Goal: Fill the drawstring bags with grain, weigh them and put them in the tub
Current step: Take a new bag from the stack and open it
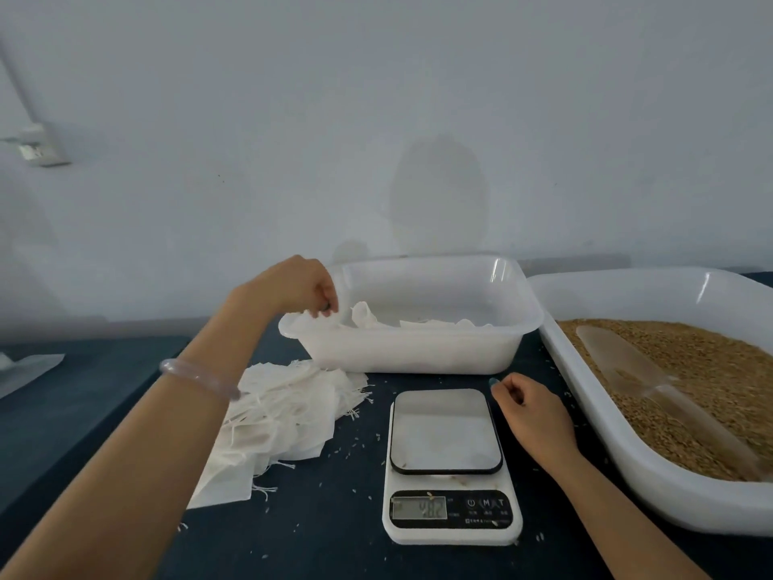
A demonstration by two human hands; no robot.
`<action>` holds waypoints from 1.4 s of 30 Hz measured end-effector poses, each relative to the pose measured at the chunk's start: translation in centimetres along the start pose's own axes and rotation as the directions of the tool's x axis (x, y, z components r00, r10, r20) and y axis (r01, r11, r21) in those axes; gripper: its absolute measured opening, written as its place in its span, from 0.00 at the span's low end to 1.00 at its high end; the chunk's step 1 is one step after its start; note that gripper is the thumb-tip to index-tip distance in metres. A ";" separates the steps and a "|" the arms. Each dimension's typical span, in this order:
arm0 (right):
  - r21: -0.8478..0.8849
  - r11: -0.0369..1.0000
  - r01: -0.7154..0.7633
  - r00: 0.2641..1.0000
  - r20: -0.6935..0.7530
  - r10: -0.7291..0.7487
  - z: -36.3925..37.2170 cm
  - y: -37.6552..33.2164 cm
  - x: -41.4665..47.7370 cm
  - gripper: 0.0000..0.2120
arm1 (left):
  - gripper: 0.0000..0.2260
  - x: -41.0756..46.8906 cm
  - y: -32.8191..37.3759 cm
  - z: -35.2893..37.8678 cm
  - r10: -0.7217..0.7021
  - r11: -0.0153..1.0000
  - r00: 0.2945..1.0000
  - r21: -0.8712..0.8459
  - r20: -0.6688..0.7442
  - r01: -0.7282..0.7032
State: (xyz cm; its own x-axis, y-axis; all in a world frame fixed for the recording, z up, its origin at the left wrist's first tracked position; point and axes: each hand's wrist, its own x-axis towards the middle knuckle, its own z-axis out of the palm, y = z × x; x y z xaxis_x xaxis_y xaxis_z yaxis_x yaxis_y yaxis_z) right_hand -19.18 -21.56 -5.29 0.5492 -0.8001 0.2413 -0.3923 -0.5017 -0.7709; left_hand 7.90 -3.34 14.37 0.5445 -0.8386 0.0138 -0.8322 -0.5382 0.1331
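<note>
While a dark counter [334, 517] fills the lower frame, a wide white tray [669, 496] takes up the right edge. It holds brown grain [690, 362], with a clear scoop [636, 370] lying on top. At centre, against the wall, stands the white tub [418, 349], with a few bags [435, 324] lying flat on its floor. Left of centre, a pile [288, 412] of empty white bags spreads over the counter, just below the tub's left end, partly hidden by the forearm. In the lower centre the scale [445, 429] sits with its plate bare; its display is lit, but the digits are too blurred to read. Loose grains dot the counter around it.

The left hand [297, 286] hangs over the tub's left rim, its grip narrow, fingertips bunched on the top of a bag [305, 324] that drapes on that rim. The right hand [535, 412] is just right of the scale, grip slack, fingers loosely curled round nothing. A clear bracelet [196, 376] circles the left wrist.
</note>
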 end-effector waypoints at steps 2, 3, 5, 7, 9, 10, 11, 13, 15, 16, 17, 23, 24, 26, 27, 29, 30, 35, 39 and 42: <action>0.005 1.000 0.001 1.000 0.003 -0.001 0.0 0.0 0.0 0.14 | 0.08 -1.9 -0.1 0.2 -0.120 0.989 0.984 0.108 0.133 0.106; 0.008 1.000 0.003 1.000 0.003 -0.003 0.1 0.0 0.0 0.14 | 0.06 -2.7 -0.1 1.0 -0.186 0.970 0.966 0.189 0.181 0.152; 0.014 1.000 0.001 1.000 0.003 -0.001 0.1 0.0 0.1 0.14 | 0.05 -3.5 -0.2 3.2 -0.294 0.914 0.937 0.343 0.189 0.218; 0.018 1.000 -0.001 1.000 0.006 0.001 0.0 0.1 0.1 0.14 | 0.07 -3.5 -0.9 5.4 -0.354 0.845 0.929 0.462 0.107 0.269; 0.022 1.000 0.001 1.000 0.007 -0.001 0.0 0.2 0.1 0.14 | 0.11 -3.3 -2.1 7.1 -0.395 0.809 0.916 0.499 0.074 0.309; 0.021 1.000 0.003 1.000 0.007 -0.003 0.0 0.2 0.1 0.14 | 0.14 -3.3 -2.7 7.8 -0.420 0.809 0.902 0.489 0.094 0.326; 0.017 1.000 0.006 1.000 0.006 -0.006 0.0 0.2 0.1 0.14 | 0.16 -3.4 -3.2 8.5 -0.440 0.814 0.889 0.473 0.125 0.336; 0.010 1.000 0.012 1.000 0.006 -0.012 0.0 0.2 0.1 0.14 | 0.18 -3.5 -4.0 9.9 -0.444 0.825 0.885 0.448 0.138 0.344; 0.005 1.000 0.021 1.000 0.005 -0.021 0.0 0.1 0.1 0.14 | 0.17 -3.6 -4.5 10.9 -0.418 0.827 0.904 0.448 0.086 0.340; 0.003 1.000 0.025 1.000 0.004 -0.025 -0.1 0.1 0.0 0.14 | 0.15 -3.6 -4.6 11.2 -0.402 0.817 0.914 0.470 0.046 0.335; 0.004 1.000 0.028 1.000 0.004 -0.028 -0.1 0.0 0.0 0.15 | 0.13 -3.6 -4.5 11.4 -0.390 0.803 0.921 0.494 0.011 0.334; 0.003 1.000 0.027 1.000 0.002 -0.027 -0.1 0.2 0.0 0.15 | 0.21 -4.1 -3.7 12.0 -0.350 0.849 0.937 0.426 0.013 0.312; 0.002 1.000 0.025 1.000 0.002 -0.025 -0.1 0.2 0.0 0.15 | 0.18 -4.1 -3.7 12.1 -0.349 0.850 0.937 0.420 0.002 0.317; -0.002 1.000 0.023 1.000 0.002 -0.023 0.0 0.3 0.1 0.15 | 0.14 -4.1 -3.7 12.1 -0.358 0.859 0.933 0.376 -0.042 0.347; -0.004 1.000 0.023 1.000 0.002 -0.023 0.0 0.3 0.1 0.15 | 0.13 -4.1 -3.6 11.9 -0.359 0.861 0.931 0.360 -0.068 0.359; -0.003 1.000 0.021 1.000 0.001 -0.021 0.0 0.3 0.1 0.15 | 0.10 -4.2 -3.3 11.4 -0.351 0.856 0.928 0.357 -0.128 0.373; -0.002 1.000 0.021 1.000 0.001 -0.021 0.0 0.3 0.1 0.15 | 0.10 -4.3 -3.2 11.2 -0.351 0.851 0.923 0.358 -0.157 0.384; 0.003 1.000 0.025 1.000 0.000 -0.025 0.0 0.3 0.1 0.15 | 0.13 -5.0 -2.9 10.7 -0.367 0.889 0.900 0.196 -0.235 0.414; -0.003 1.000 0.023 1.000 -0.001 -0.023 0.1 0.4 0.2 0.15 | 0.16 -5.4 -3.0 10.7 -0.337 0.923 0.914 0.112 -0.225 0.367; -0.002 1.000 0.022 1.000 -0.003 -0.022 0.1 0.4 0.3 0.15 | 0.17 -5.5 -3.5 10.5 -0.308 0.951 0.925 -0.060 -0.224 0.303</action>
State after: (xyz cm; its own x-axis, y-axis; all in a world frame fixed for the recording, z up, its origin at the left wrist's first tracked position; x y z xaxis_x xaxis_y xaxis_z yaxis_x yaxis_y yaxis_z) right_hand -19.08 -21.93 -5.62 0.5555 -0.7899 0.2599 -0.3816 -0.5198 -0.7643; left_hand 6.71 2.25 3.39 0.7834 -0.5907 0.1935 -0.6206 -0.7607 0.1903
